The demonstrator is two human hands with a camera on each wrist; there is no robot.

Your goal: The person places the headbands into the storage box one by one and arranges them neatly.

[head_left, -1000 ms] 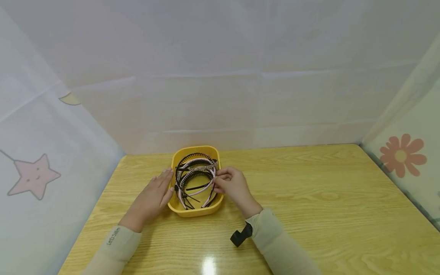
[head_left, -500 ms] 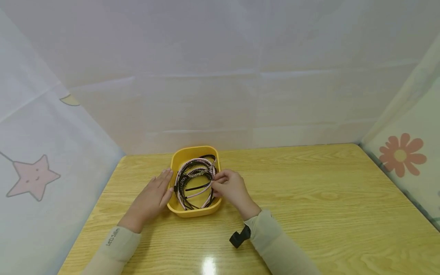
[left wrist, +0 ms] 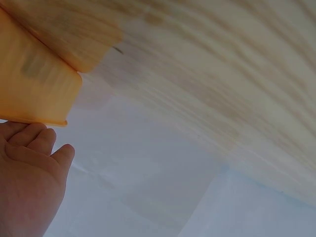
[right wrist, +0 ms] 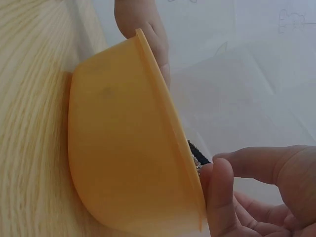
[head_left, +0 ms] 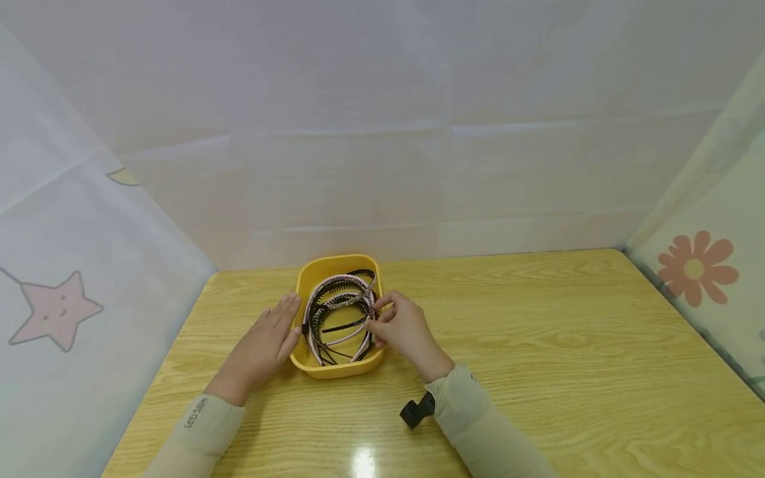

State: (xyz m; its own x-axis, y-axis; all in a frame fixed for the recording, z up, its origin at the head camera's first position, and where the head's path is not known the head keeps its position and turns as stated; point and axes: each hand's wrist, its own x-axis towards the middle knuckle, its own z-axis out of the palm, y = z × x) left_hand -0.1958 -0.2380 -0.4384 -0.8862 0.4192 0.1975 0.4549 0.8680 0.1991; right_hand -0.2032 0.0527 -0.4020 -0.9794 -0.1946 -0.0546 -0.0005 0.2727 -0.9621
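Several headbands (head_left: 343,279), black toothed ones, pink ones and a glittery one, lie looped together in a yellow plastic basket (head_left: 337,373). My left hand (head_left: 259,348) rests along the basket's left side, fingers extended over the rim; the left wrist view shows these fingertips against the basket's edge (left wrist: 39,121). At the right rim my right hand (head_left: 406,328) pinches the headbands' side with thumb and index finger. From the right wrist view, a black toothed headband (right wrist: 199,152) and a glittery band (right wrist: 196,164) stick out just over the rim beside those fingertips.
The basket stands on a wood-grain table (head_left: 538,345), close to its back edge. A pale cloth wall (head_left: 358,166) rises behind, with printed side cloths left and right. A black strap (head_left: 416,410) hangs from the right wrist.
The glittery headband and a black toothed one shifted right and turned within the basket, settling against its right side. The right thumb and index finger have spread slightly. The left hand stayed put.
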